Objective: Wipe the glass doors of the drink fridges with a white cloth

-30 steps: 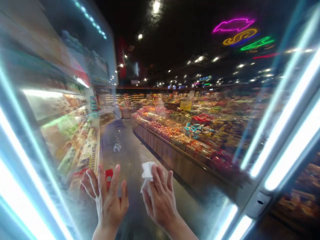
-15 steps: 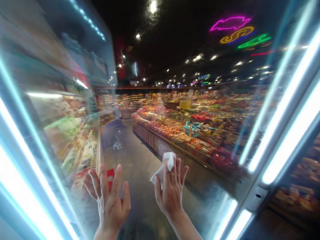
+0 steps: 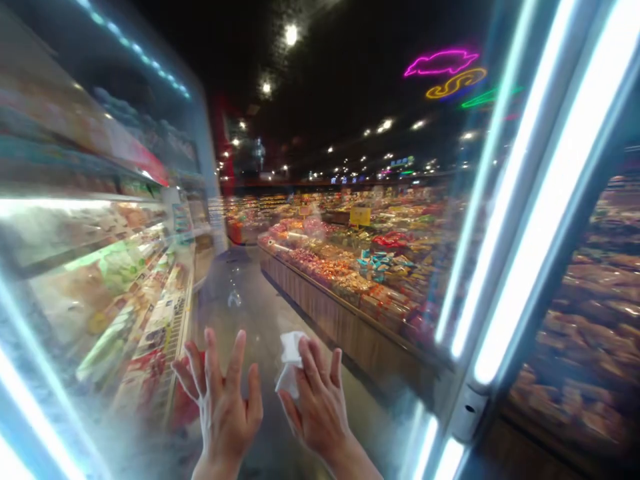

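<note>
A crumpled white cloth or tissue (image 3: 291, 357) lies under the fingers of my right hand (image 3: 320, 397), low in the middle of the view. The fingers hold it flat against what looks like a clear pane. Left of it, my left hand (image 3: 224, 397) is raised with its fingers spread and nothing in it. Its palm faces away, toward the same see-through surface, and whether it touches cannot be told. The two hands are apart from each other.
Bright light tubes (image 3: 545, 193) slant along a frame at the right. Beyond the pane stand a long wooden-sided counter (image 3: 320, 283) heaped with packaged goods and lit shelves (image 3: 90, 247) of produce at the left. Neon shapes (image 3: 443, 62) glow above.
My right hand and the white cloth have moved left and slightly down, closer to my left hand. The view has shifted, and the right light tubes stand further left. My left hand stays nearly in place.
</note>
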Motion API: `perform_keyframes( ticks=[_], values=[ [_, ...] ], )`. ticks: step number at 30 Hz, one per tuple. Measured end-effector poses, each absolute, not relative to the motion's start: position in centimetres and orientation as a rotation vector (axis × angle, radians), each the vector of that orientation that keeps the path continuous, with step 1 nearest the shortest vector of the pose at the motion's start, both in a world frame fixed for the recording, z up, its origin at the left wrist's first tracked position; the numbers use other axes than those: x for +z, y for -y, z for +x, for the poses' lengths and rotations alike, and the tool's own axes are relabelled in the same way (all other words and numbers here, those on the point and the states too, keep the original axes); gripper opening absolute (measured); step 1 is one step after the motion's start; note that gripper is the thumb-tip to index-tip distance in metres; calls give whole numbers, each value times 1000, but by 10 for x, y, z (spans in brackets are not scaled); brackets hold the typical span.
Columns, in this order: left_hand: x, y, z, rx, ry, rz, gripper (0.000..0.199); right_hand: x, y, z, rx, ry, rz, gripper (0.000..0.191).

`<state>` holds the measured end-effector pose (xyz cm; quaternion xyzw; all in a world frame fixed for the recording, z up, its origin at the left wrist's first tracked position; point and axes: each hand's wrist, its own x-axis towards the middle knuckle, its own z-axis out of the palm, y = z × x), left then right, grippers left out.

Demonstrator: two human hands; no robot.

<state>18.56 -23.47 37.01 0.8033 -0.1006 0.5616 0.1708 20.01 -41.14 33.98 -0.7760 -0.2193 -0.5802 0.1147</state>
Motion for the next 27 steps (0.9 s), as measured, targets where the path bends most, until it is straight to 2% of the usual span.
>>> perform_keyframes(
  ticks=[3, 8, 11, 14, 16, 20, 24, 27],
  values=[
    [372, 251, 186, 1608, 292, 2272, 94, 340, 432, 199, -1740, 394, -2312, 32],
    [374, 284, 184, 1584, 320, 2293, 94, 345, 473, 199, -1726, 531, -2356, 31],
    [373, 303, 183, 1566, 340, 2295, 94, 343, 495, 200, -1758, 251, -2313, 44],
    [372, 317, 183, 1560, 348, 2289, 94, 337, 509, 198, -1706, 400, -2384, 50],
    [372, 323, 183, 1562, 345, 2282, 93, 334, 516, 197, -1702, 497, -2410, 53],
    [372, 328, 183, 1583, 347, 2306, 90, 330, 527, 198, -1719, 210, -2352, 61],
    [370, 329, 183, 1592, 342, 2332, 91, 329, 530, 200, -1720, 424, -2404, 64],
    [366, 325, 184, 1572, 343, 2344, 91, 330, 528, 202, -1729, 248, -2339, 65]
  ],
)
